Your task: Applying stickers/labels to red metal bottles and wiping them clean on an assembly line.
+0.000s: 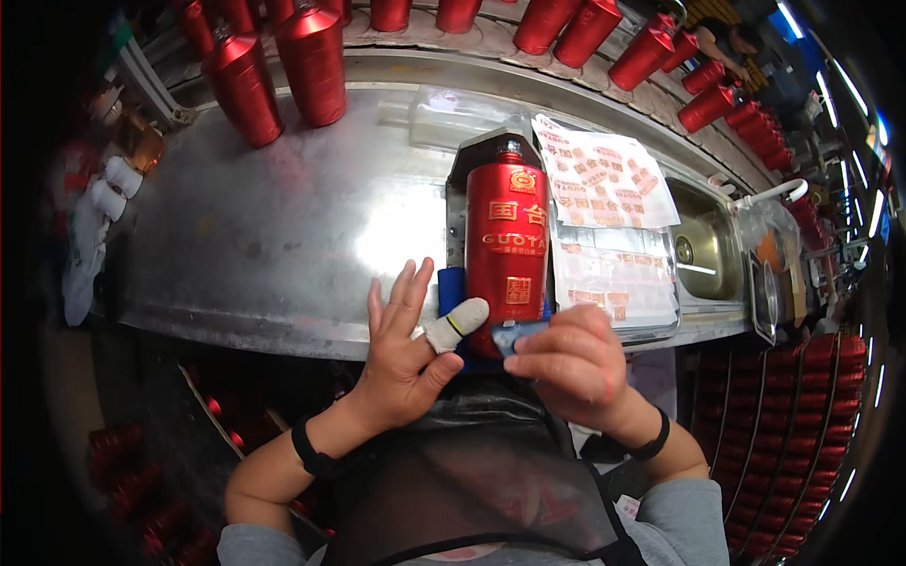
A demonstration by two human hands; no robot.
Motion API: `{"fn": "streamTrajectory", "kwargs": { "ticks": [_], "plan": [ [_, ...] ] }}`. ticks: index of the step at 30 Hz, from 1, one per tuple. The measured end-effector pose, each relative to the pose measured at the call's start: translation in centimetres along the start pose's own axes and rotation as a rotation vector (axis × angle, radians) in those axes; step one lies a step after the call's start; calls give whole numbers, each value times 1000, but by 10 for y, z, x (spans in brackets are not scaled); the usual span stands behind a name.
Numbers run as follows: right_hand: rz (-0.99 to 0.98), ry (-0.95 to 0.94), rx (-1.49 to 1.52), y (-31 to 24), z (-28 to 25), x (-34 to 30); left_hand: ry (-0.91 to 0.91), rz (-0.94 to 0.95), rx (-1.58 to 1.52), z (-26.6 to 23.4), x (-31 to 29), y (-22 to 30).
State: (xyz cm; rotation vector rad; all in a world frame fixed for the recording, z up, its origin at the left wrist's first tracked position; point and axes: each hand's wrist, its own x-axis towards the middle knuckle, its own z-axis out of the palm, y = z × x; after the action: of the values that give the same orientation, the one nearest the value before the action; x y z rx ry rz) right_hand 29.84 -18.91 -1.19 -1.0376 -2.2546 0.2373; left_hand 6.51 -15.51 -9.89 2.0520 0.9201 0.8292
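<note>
Fingers of right hand [578, 366] pinch blue-grey scrap [512, 336]; left hand [401, 373] splayed, gripping nothing | Red bottle [506, 236]: lies face-up at near edge of bench [283, 226] | Technique: light, even pressure, bottle steadied, seems best.

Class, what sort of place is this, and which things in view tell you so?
Probably a factory workshop: many matching red bottles stand along what looks like a conveyor, and a metal worktop bears printed sheets next to another red bottle.
</note>
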Motion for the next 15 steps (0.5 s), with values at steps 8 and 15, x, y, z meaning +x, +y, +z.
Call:
{"fn": "streamTrajectory", "kwargs": {
  "ticks": [8, 15],
  "plan": [
    [1077, 424, 616, 29, 5, -49, -66, 105, 88, 7, 14, 1],
    [1056, 417, 743, 26, 11, -44, -71, 173, 321, 4, 29, 17]
  ]
}}
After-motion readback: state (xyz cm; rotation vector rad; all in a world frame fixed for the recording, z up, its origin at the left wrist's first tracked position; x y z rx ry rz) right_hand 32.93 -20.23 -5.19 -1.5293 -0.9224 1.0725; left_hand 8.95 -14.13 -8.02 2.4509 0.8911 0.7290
